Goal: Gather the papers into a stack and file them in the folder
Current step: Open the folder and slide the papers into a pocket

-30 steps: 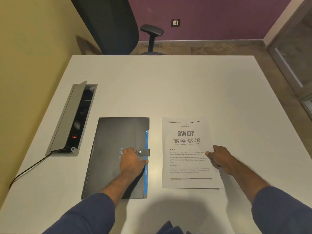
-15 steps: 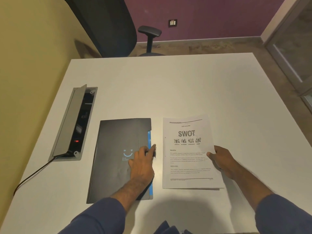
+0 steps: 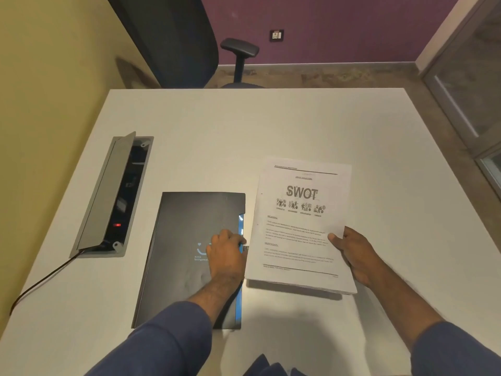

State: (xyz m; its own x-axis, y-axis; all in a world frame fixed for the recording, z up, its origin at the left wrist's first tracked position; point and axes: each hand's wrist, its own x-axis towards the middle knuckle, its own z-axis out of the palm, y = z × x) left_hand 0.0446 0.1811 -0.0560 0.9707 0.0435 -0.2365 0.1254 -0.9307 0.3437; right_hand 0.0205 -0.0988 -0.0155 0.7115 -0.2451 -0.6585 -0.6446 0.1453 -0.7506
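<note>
A black folder with a blue right edge lies shut on the white table. My left hand rests on its right edge, fingers curled around the clasp tab there. To the right, a stack of white papers headed "SWOT" is lifted and tilted off the table. My right hand grips the stack at its right edge, thumb on top. The stack's left edge nearly touches my left fingers.
An open grey cable box with a red light is set into the table at the left, a black cord trailing from it. A dark office chair stands beyond the far edge. A yellow wall runs along the left.
The paper stack lay flat before; my right hand has now raised and tilted it and moved it up and left. My left hand slid to the folder's clasp edge.
</note>
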